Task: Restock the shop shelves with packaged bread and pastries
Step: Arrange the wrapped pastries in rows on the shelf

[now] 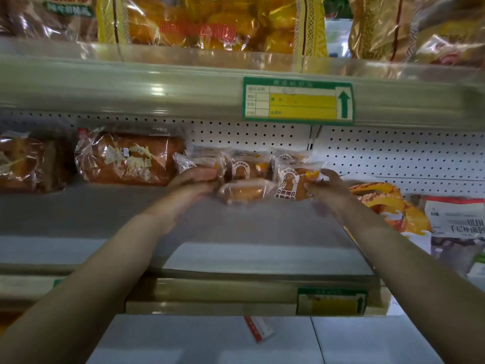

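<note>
The small bread packets [244,191] were wrapped in clear plastic film, glossy and lightly crinkled, and the labelled packet [295,183] among them carried an opaque white printed patch. The loaf [128,160] beside them sat in looser, shinier cellophane with sharp creases. The yellow bag [210,22] above was translucent glossy film. The shelf [105,206] looked like smooth painted metal, grey and matt, and the back panel [393,153] was white perforated sheet. The price label [299,102] was paper behind a clear, reflective plastic strip.
</note>
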A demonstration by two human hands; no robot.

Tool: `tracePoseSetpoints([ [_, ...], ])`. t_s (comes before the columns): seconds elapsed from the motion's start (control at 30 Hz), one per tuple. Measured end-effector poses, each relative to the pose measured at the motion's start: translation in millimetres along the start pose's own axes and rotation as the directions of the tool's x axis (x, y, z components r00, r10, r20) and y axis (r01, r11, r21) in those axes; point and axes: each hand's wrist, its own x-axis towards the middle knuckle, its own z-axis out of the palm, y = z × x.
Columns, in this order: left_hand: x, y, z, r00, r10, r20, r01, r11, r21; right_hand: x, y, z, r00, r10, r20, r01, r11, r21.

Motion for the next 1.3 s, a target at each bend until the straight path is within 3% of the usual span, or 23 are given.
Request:
tracePoseSetpoints([
  [0.1, -3.3, -1.2, -0.6, 1.000, -0.005, 0.013, 0.004, 0.993, 0.119, -14.7, -13.2, -5.4, 0.999, 0.018, 0.032, -0.019, 1.000, 0.023],
  [0.3, -15.0, 10.8, 4.4, 0.997, -0.009, 0.074, -0.011, 0.964, 0.264, -42.6, -25.5, -15.5, 0.993, -0.086, 0.080, 0.086, 0.996, -0.005],
  [0.53, -5.0, 19.7, 29.4, 0.958, -0.080, 0.277, -0.133, 0.729, 0.672, -53.3, -38.7, -2.2, 0.982, -0.168, 0.087, 0.176, 0.980, -0.090],
  [0.63, 4.9, 16.9, 40.0, 0.966, -0.014, 0.258, -0.197, 0.606, 0.771, -49.0, -36.2, 12.5, 0.977, -0.200, 0.067, 0.209, 0.964, -0.167],
  [0.77, 14.8, 13.6, 42.4, 0.978, 0.091, 0.189, -0.204, 0.621, 0.757, -42.2, -24.0, 23.4, 0.970, -0.239, 0.048, 0.242, 0.926, -0.291],
  [0.93, 26.9, 14.5, 41.0, 0.975, 0.222, 0.031, -0.164, 0.612, 0.774, -36.7, -15.5, 25.6, 0.964, -0.265, 0.007, 0.257, 0.925, -0.279],
  [1.03, 38.5, 14.1, 43.1, 0.960, 0.280, -0.025, -0.098, 0.417, 0.904, -39.6, -15.8, 26.8, 0.971, -0.234, 0.042, 0.235, 0.920, -0.314],
  [1.13, 47.1, 14.9, 48.3, 0.922, 0.383, -0.056, -0.086, 0.343, 0.935, -39.4, -15.3, 27.8, 0.963, -0.261, 0.061, 0.265, 0.891, -0.369],
  [1.2, 51.5, 14.2, 52.1, 0.898, 0.439, 0.001, -0.133, 0.271, 0.953, -38.1, -13.9, 28.2, 0.966, -0.251, 0.064, 0.256, 0.882, -0.395],
  [1.3, 54.5, 11.9, 57.8, 0.908, 0.412, 0.076, -0.159, 0.171, 0.972, -38.8, -12.8, 28.2, 0.966, -0.244, 0.078, 0.253, 0.859, -0.444],
])
